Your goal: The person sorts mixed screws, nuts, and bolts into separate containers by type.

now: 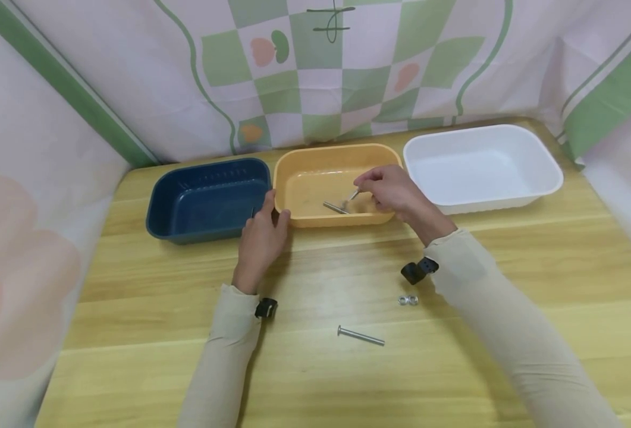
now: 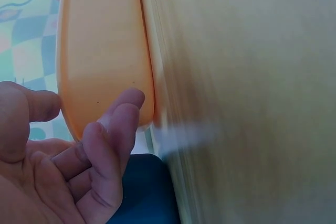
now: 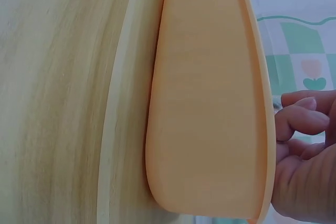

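Note:
A yellow tray (image 1: 301,221) stands in the middle of the back of the table. Over its right part, my right hand (image 1: 392,189) pinches a slim silver bolt (image 1: 354,194) between thumb and fingers, tilted down into the tray. Another metal bolt (image 1: 335,207) lies on the tray floor just below. At the front left corner of this tray rests my left hand (image 1: 261,238), thumb by the rim, fingers loosely bent beside the corner in the left wrist view. In the right wrist view, the tray wall (image 3: 210,103) hides the bolt's lower end.
A dark blue tray (image 1: 157,229) adjoins on the left, and a white tray (image 1: 427,202) stands to the right. Near the table's middle lie a flat-headed bolt (image 1: 360,336) and two nuts (image 1: 408,300). A patterned cloth (image 1: 320,89) hangs close behind the trays.

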Demonstrator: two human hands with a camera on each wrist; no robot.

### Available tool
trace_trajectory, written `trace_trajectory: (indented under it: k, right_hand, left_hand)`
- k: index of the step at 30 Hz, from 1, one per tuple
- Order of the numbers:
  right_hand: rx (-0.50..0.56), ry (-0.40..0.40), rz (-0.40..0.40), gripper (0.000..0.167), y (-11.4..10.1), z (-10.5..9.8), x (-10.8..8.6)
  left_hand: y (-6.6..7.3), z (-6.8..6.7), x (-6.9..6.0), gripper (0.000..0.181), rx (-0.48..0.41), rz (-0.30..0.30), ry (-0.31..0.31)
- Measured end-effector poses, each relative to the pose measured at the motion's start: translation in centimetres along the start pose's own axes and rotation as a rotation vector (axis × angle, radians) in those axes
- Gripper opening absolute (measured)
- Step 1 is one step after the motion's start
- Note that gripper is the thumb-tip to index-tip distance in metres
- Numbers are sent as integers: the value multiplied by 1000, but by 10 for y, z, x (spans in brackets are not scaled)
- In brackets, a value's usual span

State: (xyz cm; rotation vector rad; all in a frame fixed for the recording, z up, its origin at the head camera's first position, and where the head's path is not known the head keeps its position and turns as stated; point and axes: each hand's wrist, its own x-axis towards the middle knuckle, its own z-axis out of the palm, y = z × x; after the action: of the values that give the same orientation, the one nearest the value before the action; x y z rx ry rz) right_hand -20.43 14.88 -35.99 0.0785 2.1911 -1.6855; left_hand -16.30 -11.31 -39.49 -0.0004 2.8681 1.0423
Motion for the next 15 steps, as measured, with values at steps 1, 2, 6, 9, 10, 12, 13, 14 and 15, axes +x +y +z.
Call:
trace_trajectory:
  k: [1,2,6,9,10,12,13,14,15]
  right_hand:
    - [0,0,-5,30,0,0,0]
    - [-1,1,-10,31,0,0,-1]
    - [-26,17,-33,30,1,1,-2]
    - [-48,31,-55,29,2,0,-4]
    - [-55,38,-63,29,2,0,-5]
    - [-61,48,-73,29,2,0,-6]
    - [-66,53,-76,29,1,0,-8]
    - [-73,55,-77,29,1,-1,-9]
    - [-77,56,-78,28,1,0,-11]
  left_hand:
    - [0,0,0,58,-2,2,1]
    - [0,0,0,57,-2,5,0]
    - [0,0,0,57,3,0,3]
    - [1,0,0,57,5,-10,4]
    - [1,0,0,56,5,-13,4]
    - [1,0,1,56,7,-15,2]
    - [1,1,1,56,6,-17,1]
    - [1,1,1,56,7,-15,1]
    - [0,1,1,56,8,-14,0]
